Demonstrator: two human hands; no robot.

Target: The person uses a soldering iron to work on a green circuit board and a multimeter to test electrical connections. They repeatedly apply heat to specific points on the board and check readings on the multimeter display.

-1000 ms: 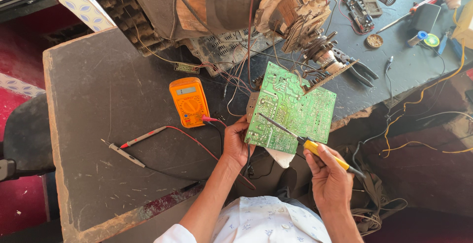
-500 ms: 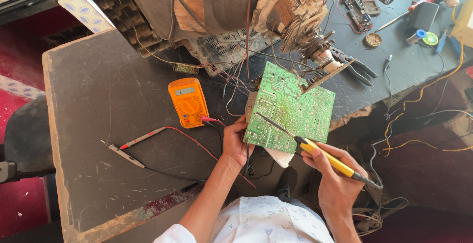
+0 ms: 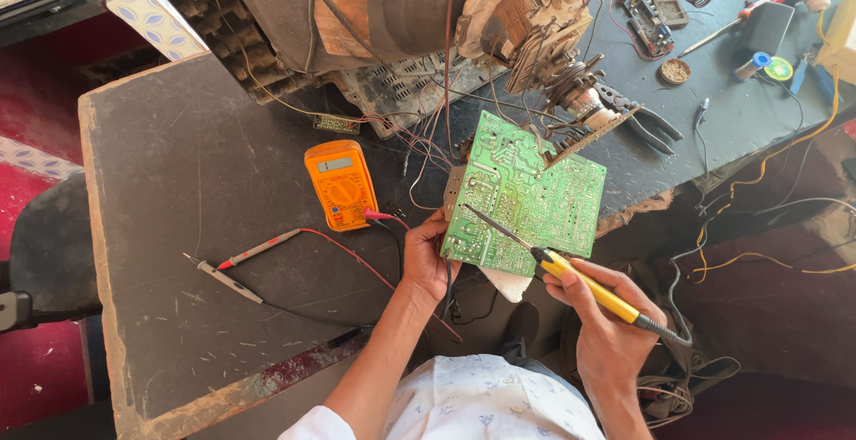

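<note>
While the right hand (image 3: 606,324) has its grip closed round the yellow-handled soldering iron (image 3: 593,287), tip resting on the green circuit board (image 3: 535,195), the left hand (image 3: 426,257) pinches the board's near left edge. The board sits tilted off the bench (image 3: 178,190) edge. Orange multimeter (image 3: 340,183) lies at 9 o'clock from it, probes (image 3: 241,266) further out at 8.

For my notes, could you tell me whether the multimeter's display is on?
Cannot tell: the orange multimeter lies face up, display too small to read.
</note>
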